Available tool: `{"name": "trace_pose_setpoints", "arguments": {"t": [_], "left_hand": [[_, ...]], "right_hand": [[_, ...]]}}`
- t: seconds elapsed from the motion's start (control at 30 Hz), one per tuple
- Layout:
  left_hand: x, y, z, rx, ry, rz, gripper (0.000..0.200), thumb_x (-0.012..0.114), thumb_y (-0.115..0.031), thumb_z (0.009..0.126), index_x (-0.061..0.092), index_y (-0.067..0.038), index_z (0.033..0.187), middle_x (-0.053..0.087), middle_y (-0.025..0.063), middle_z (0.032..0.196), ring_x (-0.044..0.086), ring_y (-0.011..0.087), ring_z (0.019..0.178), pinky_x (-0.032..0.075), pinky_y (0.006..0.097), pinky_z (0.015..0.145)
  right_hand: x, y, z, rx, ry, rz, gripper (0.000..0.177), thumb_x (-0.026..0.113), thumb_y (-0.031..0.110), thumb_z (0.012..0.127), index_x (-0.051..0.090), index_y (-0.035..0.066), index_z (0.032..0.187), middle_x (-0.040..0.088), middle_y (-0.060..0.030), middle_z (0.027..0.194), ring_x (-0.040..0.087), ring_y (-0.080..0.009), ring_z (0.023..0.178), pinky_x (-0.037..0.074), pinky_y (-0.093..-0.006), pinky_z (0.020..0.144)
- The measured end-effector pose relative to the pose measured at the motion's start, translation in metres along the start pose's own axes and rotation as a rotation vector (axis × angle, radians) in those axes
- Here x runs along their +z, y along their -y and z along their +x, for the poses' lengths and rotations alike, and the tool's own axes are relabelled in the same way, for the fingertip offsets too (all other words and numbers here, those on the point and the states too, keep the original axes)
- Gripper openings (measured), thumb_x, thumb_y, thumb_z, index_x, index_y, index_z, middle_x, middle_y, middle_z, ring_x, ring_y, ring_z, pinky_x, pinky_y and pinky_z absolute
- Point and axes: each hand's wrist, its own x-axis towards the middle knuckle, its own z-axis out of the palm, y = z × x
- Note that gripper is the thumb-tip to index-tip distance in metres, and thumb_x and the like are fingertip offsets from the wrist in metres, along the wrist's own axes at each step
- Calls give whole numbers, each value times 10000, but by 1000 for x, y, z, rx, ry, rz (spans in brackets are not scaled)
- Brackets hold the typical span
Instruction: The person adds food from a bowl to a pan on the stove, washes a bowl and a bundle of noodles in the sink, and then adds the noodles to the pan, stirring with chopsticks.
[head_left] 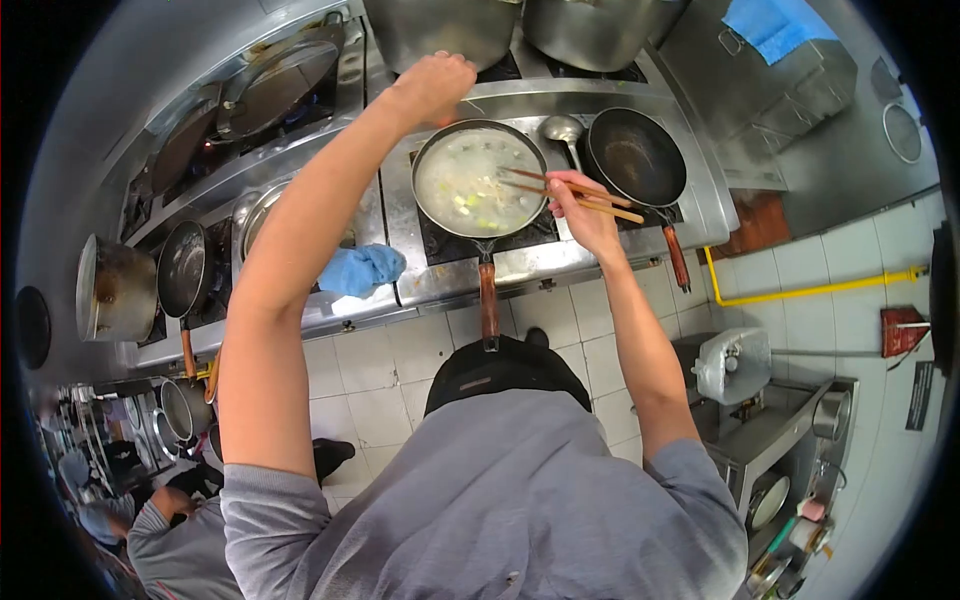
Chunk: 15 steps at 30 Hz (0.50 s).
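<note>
A pan (425, 209) of whitish, bubbling liquid with pale green and yellow pieces sits on the stove, its wooden handle pointing toward me. My right hand (583, 207) is closed around long wooden chopsticks (622, 205), whose tips reach into the liquid at the pan's right side. Beyond the pan's upper left rim, my left hand (439, 88) is closed near the base of a large steel pot (440, 35); what it holds, if anything, is hidden. A ladle (562, 129) lies between this pan and a dark frying pan (636, 157).
A blue cloth (362, 270) lies at the stove's front edge. More pans and a tall pot (118, 288) stand on the left burners. A yellow pipe (820, 290) runs along the right wall. Another person (180, 540) is at the lower left.
</note>
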Motion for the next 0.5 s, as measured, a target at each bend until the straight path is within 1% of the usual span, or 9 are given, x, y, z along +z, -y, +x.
{"name": "trace_pose_setpoints", "arguments": {"t": [0.07, 0.13, 0.2, 0.23, 0.3, 0.33, 0.43, 0.47, 0.5], "left_hand": [[-4, -3, 3, 11, -33, -80, 250, 698, -40, 676, 622, 22, 906, 653, 193, 948, 633, 335, 915, 525, 388, 820], [-7, -11, 11, 18, -100, -181, 166, 651, -19, 718, 615, 29, 872, 648, 209, 929, 626, 359, 905, 518, 411, 800], [-12, -29, 28, -10, -92, -319, 130, 651, -55, 748, 595, 11, 845, 635, 192, 896, 616, 356, 887, 492, 425, 773], [-19, -45, 41, -9, -86, -390, 121, 651, -74, 763, 585, 2, 831, 629, 184, 879, 611, 355, 878, 479, 431, 760], [-37, -87, 67, 43, -21, -516, 77, 617, -17, 747, 587, -1, 816, 624, 191, 853, 611, 362, 853, 474, 435, 738], [-45, -113, 80, 73, 18, -581, 73, 601, 11, 738, 588, -3, 808, 622, 195, 839, 611, 366, 841, 472, 437, 727], [-58, -201, 132, 280, 148, -561, 79, 591, 26, 722, 593, -5, 794, 625, 187, 811, 609, 373, 847, 480, 434, 724], [-59, -235, 151, 350, 137, -537, 60, 606, -5, 735, 601, -4, 794, 627, 196, 809, 614, 373, 868, 487, 445, 759], [-57, -272, 176, 415, 169, -483, 62, 609, -33, 759, 608, -4, 813, 633, 200, 834, 614, 375, 890, 486, 453, 783]], "right_hand": [[-6, -13, -13, 52, -15, -36, 230, 583, 197, 946, 651, 22, 1079, 652, -39, 808, 598, -78, 659, 507, -220, 593], [-13, -37, -25, 45, -146, 227, 231, 585, 194, 945, 649, 23, 1086, 664, -47, 832, 614, -87, 669, 514, -226, 598], [-23, -58, -43, 168, -143, 38, 226, 587, 187, 943, 647, 22, 1086, 673, -56, 853, 627, -95, 676, 519, -230, 598], [-26, -62, -52, 177, -120, 121, 226, 572, 156, 947, 634, -5, 1093, 674, -58, 856, 613, -100, 667, 528, -237, 610], [-34, -69, -67, 173, -149, 235, 245, 574, 186, 952, 629, 7, 1110, 677, -54, 878, 609, -93, 669, 528, -234, 624], [-35, -65, -74, 166, -209, 323, 222, 586, 198, 945, 646, 34, 1082, 644, -25, 749, 581, -77, 597, 505, -231, 582], [-54, -63, -92, 195, -168, 329, 209, 600, 212, 943, 649, 41, 1052, 633, -8, 775, 578, -73, 597, 491, -224, 566], [-59, -73, -95, 141, -167, 402, 204, 597, 215, 946, 650, 49, 1052, 631, -4, 787, 588, -75, 612, 501, -223, 573], [-67, -64, -100, 164, -167, 374, 194, 584, 197, 950, 648, 51, 1060, 633, -5, 801, 599, -74, 629, 513, -219, 586]]}}
